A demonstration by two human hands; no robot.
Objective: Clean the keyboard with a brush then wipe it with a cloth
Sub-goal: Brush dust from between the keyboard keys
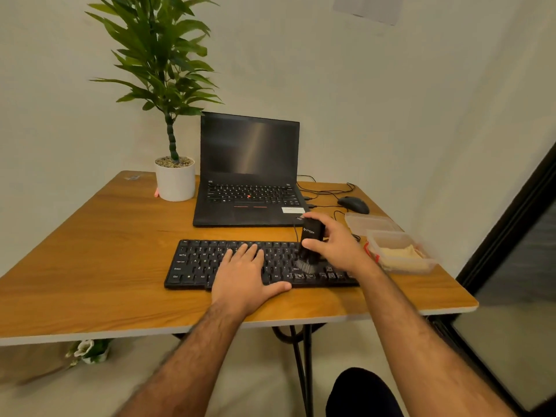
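On the wooden surface, near its front edge, lies a flat black keyboard. The left hand rests flat on its keys, fingers straight; the right hand grips a black upright brush, bristles touching the keys. Behind stands an open black laptop; right, a clear plastic box holding a beige cloth.
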